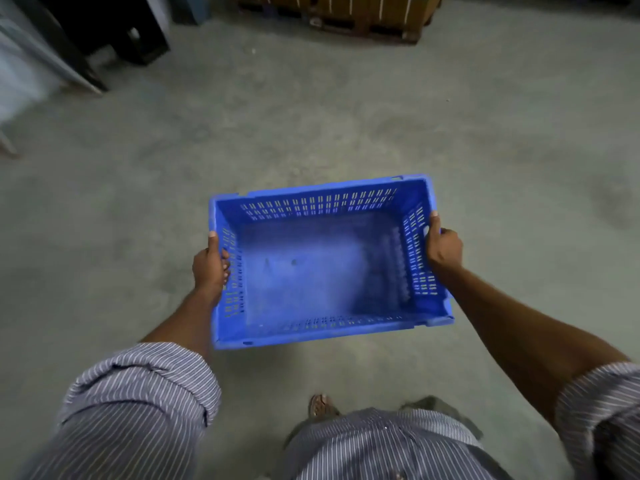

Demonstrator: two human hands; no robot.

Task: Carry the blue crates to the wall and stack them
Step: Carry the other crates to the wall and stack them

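One blue plastic crate (pixel 311 271) with slotted walls hangs in the air in front of me, above the concrete floor, its inside bare. My left hand (pixel 209 268) grips its left short wall, thumb on the rim and fingers through the handle slot. On the opposite short wall my right hand (pixel 443 249) holds on the same way. The crate tilts slightly, its right side higher. No other crate and no stack is in view.
Grey concrete floor (pixel 346 116) stretches ahead. A wooden pallet with brown boxes (pixel 363 15) stands at the far top. Dark furniture legs (pixel 114 32) and a leaning panel (pixel 45 53) sit at the top left. My foot (pixel 320 405) shows below the crate.
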